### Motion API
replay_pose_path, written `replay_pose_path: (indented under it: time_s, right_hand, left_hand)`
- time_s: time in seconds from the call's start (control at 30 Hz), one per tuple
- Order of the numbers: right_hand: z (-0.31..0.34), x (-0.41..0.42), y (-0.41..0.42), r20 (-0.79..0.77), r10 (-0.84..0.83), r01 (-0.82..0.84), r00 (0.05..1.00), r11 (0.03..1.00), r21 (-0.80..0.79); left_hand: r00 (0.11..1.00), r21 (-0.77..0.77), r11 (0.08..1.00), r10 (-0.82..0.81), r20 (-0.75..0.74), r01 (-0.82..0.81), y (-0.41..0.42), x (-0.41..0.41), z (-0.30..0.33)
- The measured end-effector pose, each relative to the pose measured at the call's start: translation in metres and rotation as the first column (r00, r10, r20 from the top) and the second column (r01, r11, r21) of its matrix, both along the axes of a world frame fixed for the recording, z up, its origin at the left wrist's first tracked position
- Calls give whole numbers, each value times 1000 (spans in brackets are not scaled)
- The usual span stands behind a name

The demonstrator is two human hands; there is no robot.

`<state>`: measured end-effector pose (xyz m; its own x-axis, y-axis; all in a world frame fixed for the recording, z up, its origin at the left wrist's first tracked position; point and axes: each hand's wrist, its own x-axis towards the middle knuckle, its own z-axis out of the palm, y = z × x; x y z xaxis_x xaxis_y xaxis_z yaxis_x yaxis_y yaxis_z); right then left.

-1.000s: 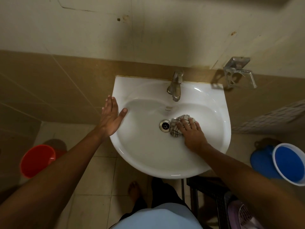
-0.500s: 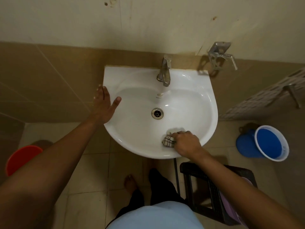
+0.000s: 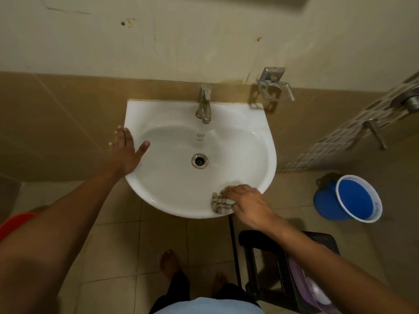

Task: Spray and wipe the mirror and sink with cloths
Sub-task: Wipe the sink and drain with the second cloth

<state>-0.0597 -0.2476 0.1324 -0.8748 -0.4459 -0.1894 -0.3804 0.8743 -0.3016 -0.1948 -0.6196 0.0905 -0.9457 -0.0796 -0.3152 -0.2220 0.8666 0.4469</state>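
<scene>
Nearest the camera, bare feet (image 3: 169,261) stand on the tiled floor beside a black crate (image 3: 285,277); it holds something purple, too blurred to identify. The right hand (image 3: 247,206) has its fingers curled over a bunched checked cloth (image 3: 221,202) and presses it onto the near right rim of the sink (image 3: 226,114). The left hand (image 3: 127,152) lies flat with straight fingers on the sink's left rim, thumb pointing into the bowl, holding nothing. The bowl is white, with a drain (image 3: 199,161) at its centre. To the right on the floor, a blue bucket (image 3: 350,200) lies tilted toward the camera, its inside bare. A red tub (image 3: 13,223) shows at the left edge. Farther back, the tap (image 3: 204,105) stands at the sink's rear, and a metal bracket (image 3: 273,83) is fixed to the wall.
</scene>
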Motion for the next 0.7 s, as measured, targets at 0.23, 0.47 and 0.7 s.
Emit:
replay_pose_path:
  time_s: [0.23, 0.47, 0.7]
  right_hand:
    - [3, -3, 48, -93, -57, 60, 994, 998, 30]
    - [20, 28, -37, 318, 30, 124, 948, 883, -452]
    - [59, 3, -17, 842, 182, 837, 508, 128, -533]
  left_hand:
    - [997, -87, 994, 70, -22, -72, 18, 25, -2]
    - [995, 94, 995, 50, -81, -42, 83, 79, 31]
    - [971, 684, 699, 230, 61, -208, 159, 128, 111]
